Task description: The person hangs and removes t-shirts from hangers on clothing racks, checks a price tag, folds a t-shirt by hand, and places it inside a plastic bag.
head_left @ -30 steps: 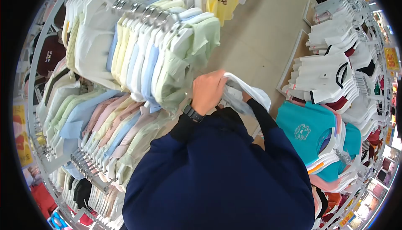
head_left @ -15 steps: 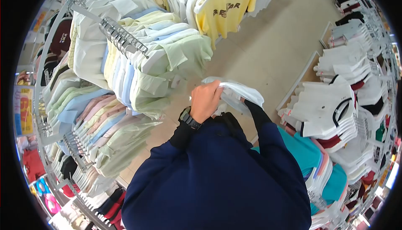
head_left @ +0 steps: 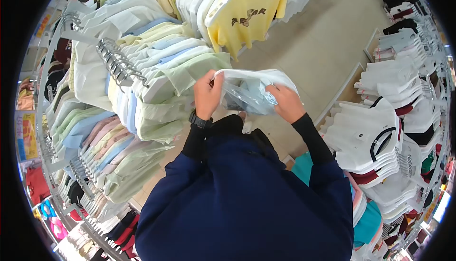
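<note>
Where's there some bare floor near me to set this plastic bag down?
Bare aisle floor shows just beyond the plastic bag, between the yellow shirt on the left and the white shirts on the right. Both sides are crowded: green shirts hang packed with others on the left, and the white shirts sit close together.

Head-worn view, forward and down.

Beige floor point(head_left: 304, 44) forms aisle between metal clothes rack point(head_left: 83, 37), left, and low white-edged platform point(head_left: 350, 89), right. Yellow sign point(head_left: 30, 138) far left. Lighting bright.
</note>
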A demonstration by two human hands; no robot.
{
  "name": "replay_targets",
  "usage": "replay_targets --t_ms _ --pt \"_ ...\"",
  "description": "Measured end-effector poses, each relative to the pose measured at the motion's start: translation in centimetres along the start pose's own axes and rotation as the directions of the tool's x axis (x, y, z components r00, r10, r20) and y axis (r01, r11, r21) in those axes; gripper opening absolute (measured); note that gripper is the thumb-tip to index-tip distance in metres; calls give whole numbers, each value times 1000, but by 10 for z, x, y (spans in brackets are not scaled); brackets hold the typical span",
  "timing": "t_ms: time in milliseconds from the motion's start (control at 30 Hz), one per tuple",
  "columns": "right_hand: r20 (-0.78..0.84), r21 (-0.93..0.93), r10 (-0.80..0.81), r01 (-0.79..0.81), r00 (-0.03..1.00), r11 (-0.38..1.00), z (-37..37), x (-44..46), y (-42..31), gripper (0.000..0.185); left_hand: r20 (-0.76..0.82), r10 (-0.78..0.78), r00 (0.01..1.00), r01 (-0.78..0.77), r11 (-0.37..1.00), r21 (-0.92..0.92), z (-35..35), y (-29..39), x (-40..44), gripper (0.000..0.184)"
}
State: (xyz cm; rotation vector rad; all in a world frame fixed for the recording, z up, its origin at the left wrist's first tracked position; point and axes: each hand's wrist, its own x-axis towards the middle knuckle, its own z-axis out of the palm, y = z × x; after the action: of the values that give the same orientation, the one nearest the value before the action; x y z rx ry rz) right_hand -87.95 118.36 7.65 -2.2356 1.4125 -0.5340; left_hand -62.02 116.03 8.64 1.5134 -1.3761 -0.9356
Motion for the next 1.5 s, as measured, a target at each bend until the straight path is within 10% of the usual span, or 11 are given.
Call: replay_targets --t_ms 267,367,667,833,1233,1333,1500 --pt "-228 422 81 23 970 907 -67 35 39 8 -80 388 918 -395 913 -102 38 1 62 17" --pt "-249 630 264 -52 932 775 -93 39 43 9 124 -120 985 169 824 -541 54 13 68 20" --pt "-309 950 623 271 719 158 -181 56 56 53 96 -388 917 297 502 -812 99 -16 113 27" --pt "-509 857 727 346 461 382 -245 117 41 59 192 -455 870 409 446 -796 119 -44 131 24" --pt "-425 905 323 405 846 132 -344 190 100 52 208 -425 881 456 645 -613 184 -117 141 25" --pt "-364 931 237 360 901 64 -356 199 112 51 323 -461 826 547 795 -264 198 -115 139 22" --pt "-223 973 121 229 967 -36 -352 211 123 48 418 -182 890 375 815 -442 238 -50 138 54"
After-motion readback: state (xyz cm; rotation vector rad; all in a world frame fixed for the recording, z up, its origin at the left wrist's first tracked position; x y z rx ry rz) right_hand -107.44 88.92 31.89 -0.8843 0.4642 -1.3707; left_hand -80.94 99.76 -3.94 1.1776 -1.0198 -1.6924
